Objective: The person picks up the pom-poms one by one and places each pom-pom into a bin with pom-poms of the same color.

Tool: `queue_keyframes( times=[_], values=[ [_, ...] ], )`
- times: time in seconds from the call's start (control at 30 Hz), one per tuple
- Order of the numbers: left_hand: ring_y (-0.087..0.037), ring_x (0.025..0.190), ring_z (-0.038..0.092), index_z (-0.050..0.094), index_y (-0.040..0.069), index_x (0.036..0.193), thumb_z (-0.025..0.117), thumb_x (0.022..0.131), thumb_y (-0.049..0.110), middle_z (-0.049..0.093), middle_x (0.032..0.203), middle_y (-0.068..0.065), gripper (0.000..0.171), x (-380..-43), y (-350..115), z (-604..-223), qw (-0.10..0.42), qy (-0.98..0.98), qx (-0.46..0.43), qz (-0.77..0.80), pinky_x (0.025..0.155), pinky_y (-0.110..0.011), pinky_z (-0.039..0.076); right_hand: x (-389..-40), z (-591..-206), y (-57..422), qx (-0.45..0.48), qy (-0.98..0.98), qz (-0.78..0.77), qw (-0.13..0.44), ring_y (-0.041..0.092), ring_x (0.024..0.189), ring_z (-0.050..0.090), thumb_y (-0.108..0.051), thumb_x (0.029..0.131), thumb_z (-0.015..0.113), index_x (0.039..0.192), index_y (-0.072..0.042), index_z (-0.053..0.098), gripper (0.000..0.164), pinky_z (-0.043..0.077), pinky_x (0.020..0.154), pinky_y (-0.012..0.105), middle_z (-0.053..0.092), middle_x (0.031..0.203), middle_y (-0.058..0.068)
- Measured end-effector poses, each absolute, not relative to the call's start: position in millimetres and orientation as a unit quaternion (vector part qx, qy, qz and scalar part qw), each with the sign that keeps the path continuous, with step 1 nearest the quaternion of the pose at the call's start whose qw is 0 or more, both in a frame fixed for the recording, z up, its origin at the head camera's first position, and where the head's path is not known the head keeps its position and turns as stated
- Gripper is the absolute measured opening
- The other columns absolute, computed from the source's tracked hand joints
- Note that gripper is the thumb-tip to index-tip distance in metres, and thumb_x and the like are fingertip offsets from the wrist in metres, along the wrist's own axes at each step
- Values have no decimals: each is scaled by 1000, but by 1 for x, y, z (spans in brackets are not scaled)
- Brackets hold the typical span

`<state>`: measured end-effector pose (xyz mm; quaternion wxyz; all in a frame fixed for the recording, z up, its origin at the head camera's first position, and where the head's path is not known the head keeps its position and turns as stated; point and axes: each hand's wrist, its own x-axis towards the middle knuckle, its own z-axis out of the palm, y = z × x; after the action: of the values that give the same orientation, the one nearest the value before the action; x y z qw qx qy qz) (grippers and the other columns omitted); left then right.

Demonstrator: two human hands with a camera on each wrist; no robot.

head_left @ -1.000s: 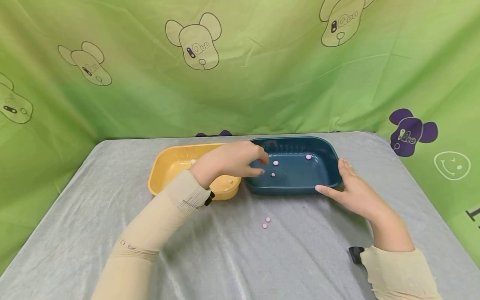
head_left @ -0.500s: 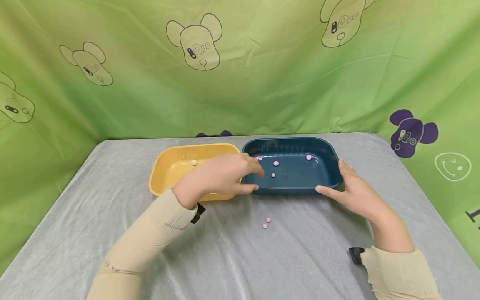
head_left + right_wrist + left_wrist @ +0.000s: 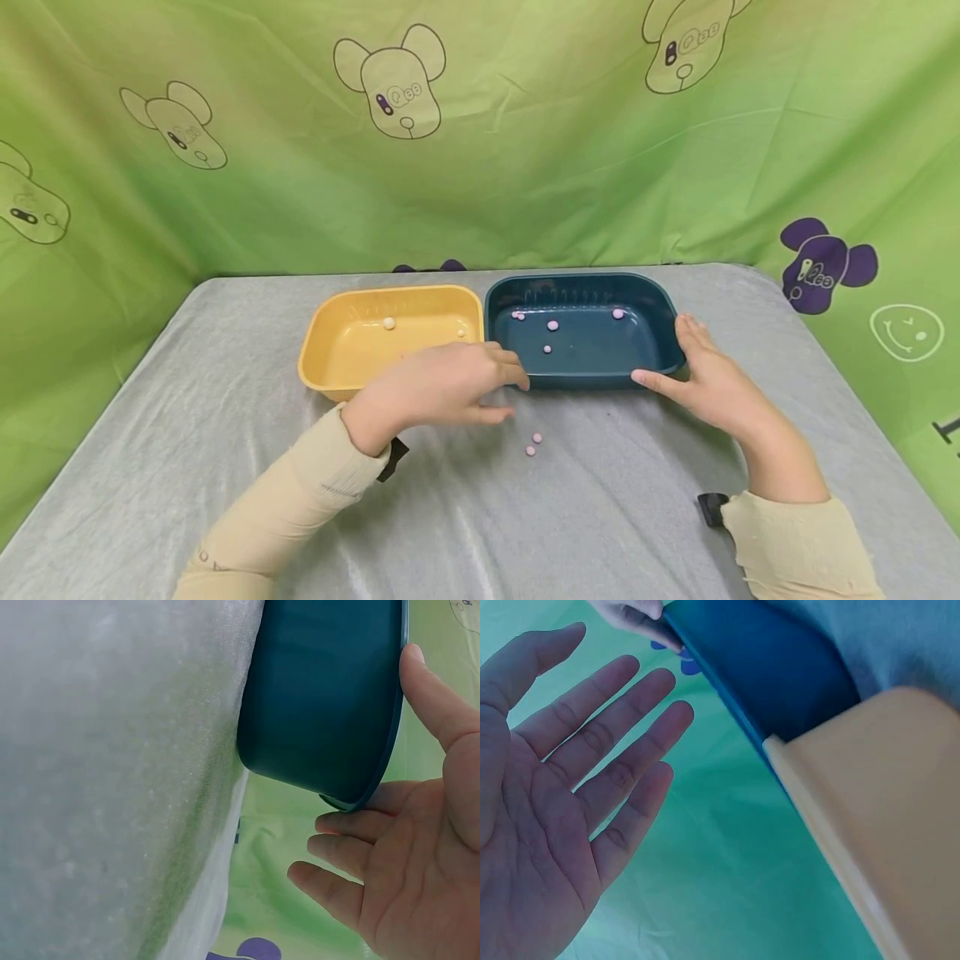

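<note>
My left hand (image 3: pixel 450 383) is over the front edge of the yellow bin (image 3: pixel 318 333), its fingertips near the front left corner of the blue bin (image 3: pixel 592 382). In the left wrist view its palm is bare and its fingers (image 3: pixel 641 757) are spread. My right hand (image 3: pixel 712 383) rests against the blue bin's right end, thumb at the front rim, the other fingers along the end wall and loosely straight. Several small pink balls (image 3: pixel 552 326) lie in the blue bin. Two pink balls (image 3: pixel 537 437) sit on the cloth in front, just right of my left thumb.
White balls (image 3: pixel 389 323) lie in the yellow bin, partly hidden by my left hand. The bins stand side by side, nearly touching, on a grey cloth-covered table (image 3: pixel 600 517). A green printed curtain (image 3: pixel 525 167) hangs behind and at both sides.
My left hand has drawn back from over the blue bin toward the front of the table. Two pink balls at that bin's left end now show. The right hand has stayed put.
</note>
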<state>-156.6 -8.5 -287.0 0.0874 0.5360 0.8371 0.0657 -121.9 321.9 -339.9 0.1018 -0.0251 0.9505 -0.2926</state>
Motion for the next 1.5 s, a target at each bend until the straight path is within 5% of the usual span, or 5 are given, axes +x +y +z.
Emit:
queue_keyframes(
  times=[0.67,1.5],
  values=[
    [-7,99,61,74,19,108,70,93,28,67,107,7,18,-149,13,-321,132,807,573,46,83,-19,51,-121,-340,321,-48,950,-293,92,46,149,-17,-52,94,61,153,7,-9,109,-1,119,66,-20,160,26],
    [-3,70,51,72,13,93,71,87,13,62,79,7,6,-152,30,-343,198,782,591,31,63,-13,39,-120,-339,321,-45,949,-295,101,46,148,-18,-54,94,60,153,6,-11,110,0,118,68,-22,160,25]
  ],
)
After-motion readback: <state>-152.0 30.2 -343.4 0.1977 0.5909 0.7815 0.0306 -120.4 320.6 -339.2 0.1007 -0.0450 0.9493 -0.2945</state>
